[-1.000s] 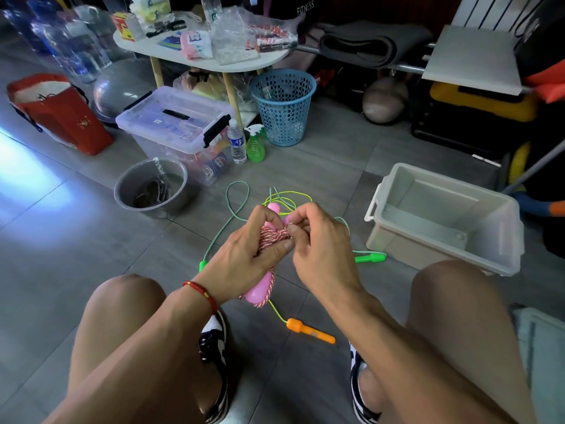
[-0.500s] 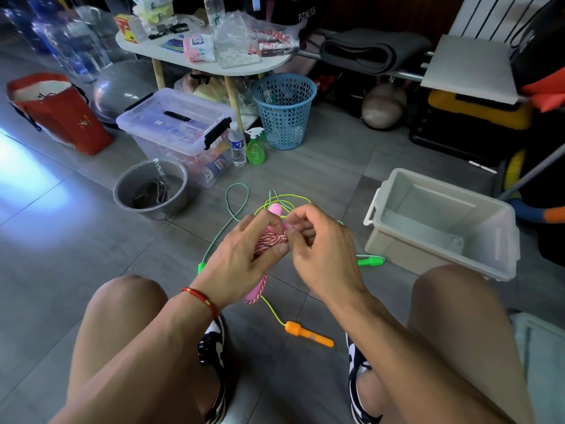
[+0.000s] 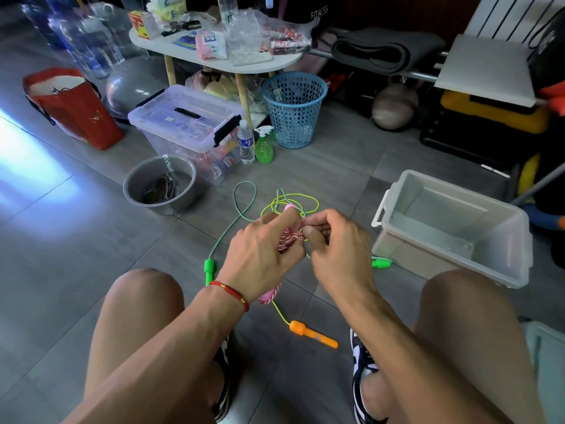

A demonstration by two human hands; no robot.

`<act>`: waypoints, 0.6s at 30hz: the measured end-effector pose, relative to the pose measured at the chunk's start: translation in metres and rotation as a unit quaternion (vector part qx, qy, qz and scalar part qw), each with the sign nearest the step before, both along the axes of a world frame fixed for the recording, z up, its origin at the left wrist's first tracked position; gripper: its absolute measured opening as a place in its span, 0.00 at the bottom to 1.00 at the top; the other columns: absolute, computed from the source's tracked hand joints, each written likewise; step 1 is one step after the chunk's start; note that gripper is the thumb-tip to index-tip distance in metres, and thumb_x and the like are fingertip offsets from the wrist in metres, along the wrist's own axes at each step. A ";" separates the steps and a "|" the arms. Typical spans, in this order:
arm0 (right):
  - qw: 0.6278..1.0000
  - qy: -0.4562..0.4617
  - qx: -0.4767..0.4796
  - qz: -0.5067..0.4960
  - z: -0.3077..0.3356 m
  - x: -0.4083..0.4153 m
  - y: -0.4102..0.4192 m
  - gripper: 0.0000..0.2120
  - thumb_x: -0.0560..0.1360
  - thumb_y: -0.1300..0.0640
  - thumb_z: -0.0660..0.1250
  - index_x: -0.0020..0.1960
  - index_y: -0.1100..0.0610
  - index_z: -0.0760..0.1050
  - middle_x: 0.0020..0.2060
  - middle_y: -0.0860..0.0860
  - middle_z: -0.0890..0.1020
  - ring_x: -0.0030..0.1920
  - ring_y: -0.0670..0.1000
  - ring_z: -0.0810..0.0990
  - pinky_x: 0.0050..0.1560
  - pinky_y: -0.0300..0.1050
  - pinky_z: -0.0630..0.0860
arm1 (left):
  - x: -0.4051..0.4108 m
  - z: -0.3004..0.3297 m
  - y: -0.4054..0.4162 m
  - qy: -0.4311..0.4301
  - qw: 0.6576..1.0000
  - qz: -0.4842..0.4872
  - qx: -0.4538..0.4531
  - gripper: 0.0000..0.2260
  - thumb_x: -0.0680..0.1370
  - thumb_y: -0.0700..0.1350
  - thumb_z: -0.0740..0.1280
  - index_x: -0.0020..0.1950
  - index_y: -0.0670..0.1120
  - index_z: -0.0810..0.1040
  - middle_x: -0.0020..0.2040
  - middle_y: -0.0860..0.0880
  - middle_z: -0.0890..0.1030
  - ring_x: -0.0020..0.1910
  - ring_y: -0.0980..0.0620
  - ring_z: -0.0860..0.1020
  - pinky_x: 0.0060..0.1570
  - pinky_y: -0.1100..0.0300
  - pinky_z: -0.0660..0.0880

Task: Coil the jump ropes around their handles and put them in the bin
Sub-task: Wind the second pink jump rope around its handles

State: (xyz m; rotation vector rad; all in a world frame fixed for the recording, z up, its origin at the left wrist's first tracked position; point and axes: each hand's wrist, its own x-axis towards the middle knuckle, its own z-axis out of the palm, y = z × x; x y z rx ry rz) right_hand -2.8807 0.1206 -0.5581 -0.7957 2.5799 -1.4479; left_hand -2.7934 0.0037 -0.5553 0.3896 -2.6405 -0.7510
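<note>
My left hand grips the pink handles of a jump rope, its red-and-white cord wound round them; the handles' ends stick out above and below the hand. My right hand pinches the cord at the top of the coil. On the floor beyond lie a green jump rope with green handles and a thin yellow-green rope with an orange handle. The clear plastic bin stands on the floor to the right, with nothing in it.
My bare knees frame the hands. A grey metal bowl, a lidded clear storage box, a water bottle, a green spray bottle and a blue basket stand further back by a small white table.
My hands have stayed together on the pink coil, shifting slightly; the right fingers now pinch the cord higher at the coil's top. The view has tilted a little.
</note>
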 end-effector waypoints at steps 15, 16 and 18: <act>0.988 -0.103 -0.112 -0.006 0.002 -0.007 0.002 0.06 0.75 0.61 0.72 0.47 0.51 0.84 0.41 0.42 0.86 0.42 0.44 0.84 0.48 0.43 0.80 | -0.008 -0.001 -0.004 0.038 0.984 0.012 0.175 0.10 0.78 0.48 0.70 0.47 0.54 0.69 0.35 0.49 0.80 0.35 0.44 0.78 0.38 0.48 0.77; 0.990 -0.090 -0.106 0.008 0.002 -0.008 0.003 0.05 0.75 0.61 0.72 0.48 0.51 0.84 0.42 0.42 0.86 0.43 0.44 0.84 0.48 0.42 0.80 | -0.008 0.000 -0.004 0.035 0.982 0.010 0.186 0.10 0.78 0.48 0.71 0.47 0.53 0.69 0.35 0.49 0.80 0.35 0.44 0.78 0.38 0.48 0.78; 0.995 -0.041 -0.084 0.031 0.003 -0.009 0.006 0.04 0.75 0.60 0.73 0.47 0.52 0.83 0.40 0.43 0.85 0.42 0.45 0.83 0.44 0.39 0.78 | -0.005 0.001 -0.005 0.022 0.979 0.005 0.202 0.10 0.78 0.50 0.72 0.48 0.52 0.70 0.37 0.50 0.82 0.36 0.45 0.80 0.39 0.48 0.78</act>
